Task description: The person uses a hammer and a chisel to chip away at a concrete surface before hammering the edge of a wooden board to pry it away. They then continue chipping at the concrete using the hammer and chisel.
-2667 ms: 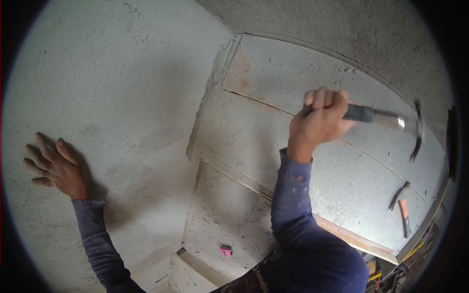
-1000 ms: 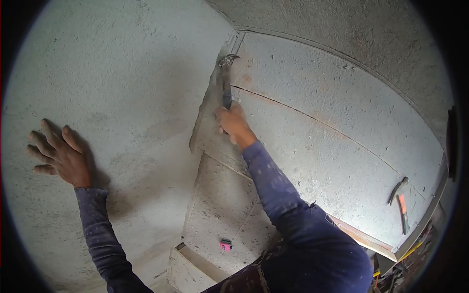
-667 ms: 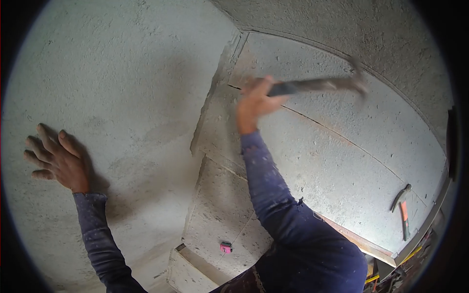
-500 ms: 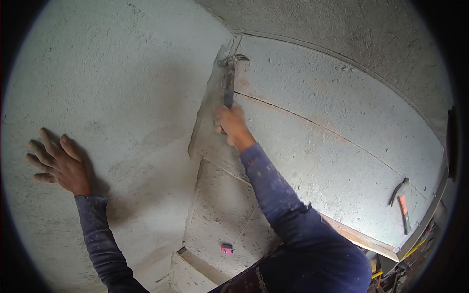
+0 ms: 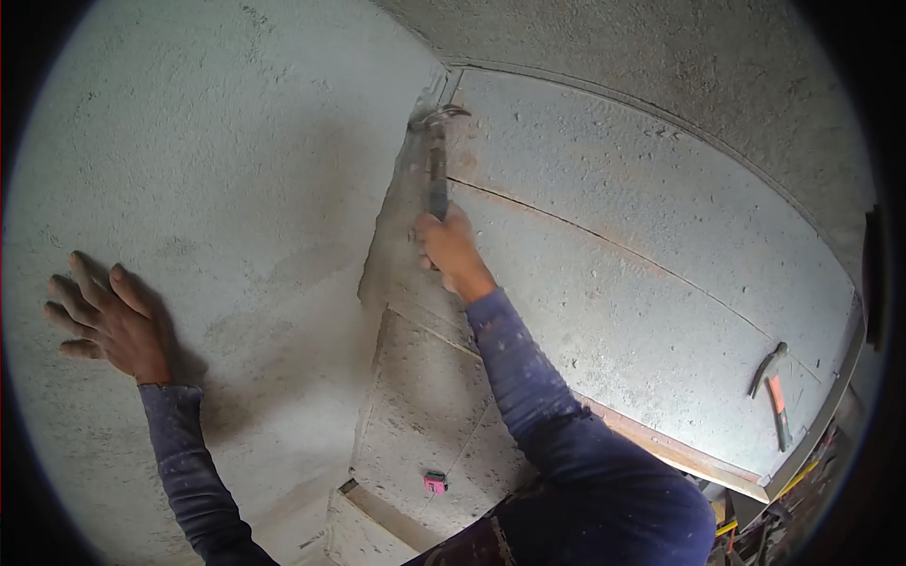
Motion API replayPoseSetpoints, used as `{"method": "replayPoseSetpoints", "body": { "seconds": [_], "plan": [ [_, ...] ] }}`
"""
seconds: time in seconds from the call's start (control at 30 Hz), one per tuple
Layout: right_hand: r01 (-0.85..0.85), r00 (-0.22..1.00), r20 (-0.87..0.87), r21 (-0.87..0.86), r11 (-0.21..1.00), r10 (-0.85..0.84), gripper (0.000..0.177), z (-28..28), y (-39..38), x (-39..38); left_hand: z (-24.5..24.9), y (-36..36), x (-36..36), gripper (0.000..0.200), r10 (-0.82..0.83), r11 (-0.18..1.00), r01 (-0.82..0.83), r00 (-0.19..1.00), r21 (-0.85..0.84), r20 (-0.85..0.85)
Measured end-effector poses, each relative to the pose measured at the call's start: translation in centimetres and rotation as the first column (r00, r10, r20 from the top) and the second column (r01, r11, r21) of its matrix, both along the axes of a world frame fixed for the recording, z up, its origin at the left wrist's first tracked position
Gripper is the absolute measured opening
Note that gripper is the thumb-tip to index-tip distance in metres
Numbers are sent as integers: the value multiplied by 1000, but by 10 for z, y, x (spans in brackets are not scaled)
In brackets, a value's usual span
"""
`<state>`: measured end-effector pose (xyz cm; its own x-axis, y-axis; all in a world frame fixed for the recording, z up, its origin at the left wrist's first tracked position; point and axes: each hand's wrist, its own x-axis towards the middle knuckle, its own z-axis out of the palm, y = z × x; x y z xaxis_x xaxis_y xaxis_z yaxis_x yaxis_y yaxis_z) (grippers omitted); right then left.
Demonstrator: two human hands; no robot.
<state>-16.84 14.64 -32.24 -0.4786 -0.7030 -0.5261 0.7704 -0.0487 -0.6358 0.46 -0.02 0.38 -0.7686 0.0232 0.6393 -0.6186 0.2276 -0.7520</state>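
My right hand (image 5: 453,247) is wrapped round the dark handle of a claw hammer (image 5: 438,165). The hammer's head, slightly blurred, is at the rough edge where the plastered wall meets the grey boards. My left hand (image 5: 118,325) lies flat on the plastered wall (image 5: 255,179) at the left, its fingers spread and nothing in it. A long crack or seam runs across the board surface (image 5: 604,311) to the right of the hammer.
A second hammer (image 5: 774,396) with an orange and dark handle lies on the boards at the right. Below, a pink tape measure (image 5: 435,482) rests on a lower speckled board (image 5: 415,415). A wooden edge (image 5: 679,453) borders the boards, with clutter beyond it.
The hammer and my right hand have shifted slightly, with the hammer's head a little further left. My left hand stays flat on the wall.
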Motion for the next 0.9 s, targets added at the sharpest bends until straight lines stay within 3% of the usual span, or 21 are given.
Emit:
{"method": "replayPoseSetpoints", "body": {
  "seconds": [0.07,0.13,0.17,0.23,0.27,0.33,0.37,0.4,0.43,0.5,0.57,0.63,0.7,0.73,0.8,0.87,0.9],
  "plan": [
    [217,974,88,-124,968,-207,8,22,42,-6,0,2,3,64,2,1000,-2,1000,1,1],
    [561,808,-62,-220,798,-585,7,41,67,-23,-1,0,0,64,-7,1000,7,1000,0,12],
    [720,613,-120,-320,615,-781,18,47,72,-39,-3,3,-1,65,-4,1000,3,1000,7,10],
    [868,201,-56,-452,205,-978,16,55,75,-80,-4,2,-4,65,-28,1000,28,1000,-5,10],
    [866,198,-46,-460,197,-979,16,52,57,-90,-4,-2,-6,65,-31,999,31,1000,-17,5],
    [995,6,-16,-98,8,-1000,26,40,5,-85,-3,-2,0,64,-3,1000,3,1000,-10,-7],
    [975,177,41,125,181,-983,35,36,-44,-56,-2,0,-1,64,-9,1000,9,1000,-14,4],
    [685,728,-22,30,728,-685,36,-12,-70,-28,0,1,0,64,-24,1000,24,1000,-17,8],
    [122,983,-139,0,993,-121,38,-48,-81,-14,-2,0,2,64,-18,1000,18,1000,-14,10],
    [171,984,52,-52,984,-168,21,-27,-33,-27,-1,-2,1,65,-19,1000,19,1000,-14,11],
    [421,907,57,-131,897,-418,10,2,20,-26,1,1,10,65,-4,1000,4,1000,-1,23],
    [629,760,-35,-208,749,-648,9,32,68,-41,-3,-5,0,65,-19,1000,19,1000,-10,1],
    [803,455,-112,-378,462,-883,15,47,92,-65,-4,0,0,66,9,1000,-9,1000,1,0],
    [806,448,-107,-383,452,-888,15,37,87,-82,-6,-1,-5,66,0,1000,0,1000,-6,-2],
    [919,-46,-174,-393,26,-984,28,15,65,-110,-5,2,-4,66,-7,1000,7,1000,-2,5],
    [975,184,-147,153,161,-972,36,26,-29,-67,-4,2,4,66,30,999,-30,1000,-23,2],
    [977,168,-141,154,146,-976,36,-2,-43,-50,-1,-1,0,67,28,999,-28,1000,-41,-5]
  ]
}}
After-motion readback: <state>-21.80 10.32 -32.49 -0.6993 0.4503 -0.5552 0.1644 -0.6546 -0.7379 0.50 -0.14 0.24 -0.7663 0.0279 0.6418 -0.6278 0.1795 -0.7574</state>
